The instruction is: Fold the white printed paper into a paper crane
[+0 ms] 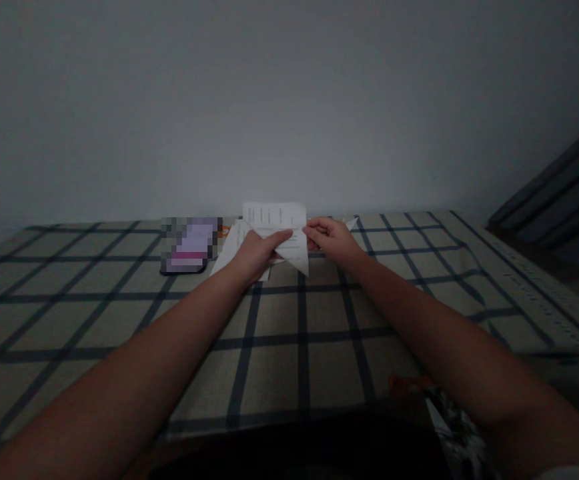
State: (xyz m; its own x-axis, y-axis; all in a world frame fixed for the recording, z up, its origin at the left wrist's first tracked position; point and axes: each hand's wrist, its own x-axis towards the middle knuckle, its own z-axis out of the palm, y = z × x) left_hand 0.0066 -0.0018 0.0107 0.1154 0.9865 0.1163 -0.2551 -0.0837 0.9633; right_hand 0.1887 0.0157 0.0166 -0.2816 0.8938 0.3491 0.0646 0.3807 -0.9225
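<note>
A white printed sheet of paper (pixel 289 250) is held up over the far part of the table, its top part bent upright and one pointed corner hanging toward me. My left hand (pixel 259 253) grips it from the left, thumb lying across the print. At the sheet's right edge, my right hand (pixel 332 237) pinches the paper between thumb and fingers. Beneath and to the left, another printed paper (pixel 227 250) lies on the cloth, partly covered by my left hand. A further white paper tip shows behind my right hand.
A phone (pixel 194 247) with a lit, pixelated screen lies left of the papers. A checked tablecloth (pixel 279 360) covers the table. Behind it rises a plain grey wall (pixel 289 100). Dark striped fabric (pixel 564 180) is at the far right.
</note>
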